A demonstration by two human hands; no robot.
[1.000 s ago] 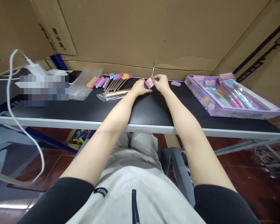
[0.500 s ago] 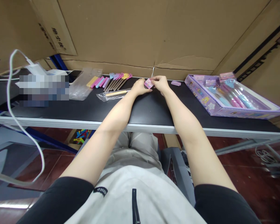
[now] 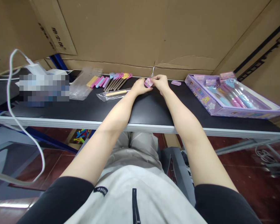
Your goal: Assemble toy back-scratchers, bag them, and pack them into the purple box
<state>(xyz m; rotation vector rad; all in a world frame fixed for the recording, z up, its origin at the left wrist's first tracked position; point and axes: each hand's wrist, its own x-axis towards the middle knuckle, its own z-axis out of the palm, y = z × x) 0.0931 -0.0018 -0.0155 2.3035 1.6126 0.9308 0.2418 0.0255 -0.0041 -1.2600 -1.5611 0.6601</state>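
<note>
Between my two hands is a small pink printed packet [image 3: 148, 82], close to the back of the black table. My left hand [image 3: 139, 87] grips its left side. The fingers of my right hand [image 3: 161, 83] pinch its upper right edge. A flat purple piece [image 3: 176, 83] lies on the table just right of my right hand. To the left of my left hand, several back scratchers [image 3: 116, 81] with claw heads in blue, pink, purple and yellow lie in a row. A clear plastic sleeve [image 3: 113, 95] with a tan stick inside lies partly behind my left forearm.
An open purple display box [image 3: 214, 107] at the right holds wrapped back scratchers. Coloured handles [image 3: 99, 82] lie beside clear plastic bags [image 3: 80, 88] on the left. A white cable [image 3: 8, 90] loops over the table's left edge. Cardboard [image 3: 135, 34] walls the back.
My hands stay almost in place around the pink packet. The packet has tilted slightly, and the fingers of my right hand have shifted a little on its edge.
</note>
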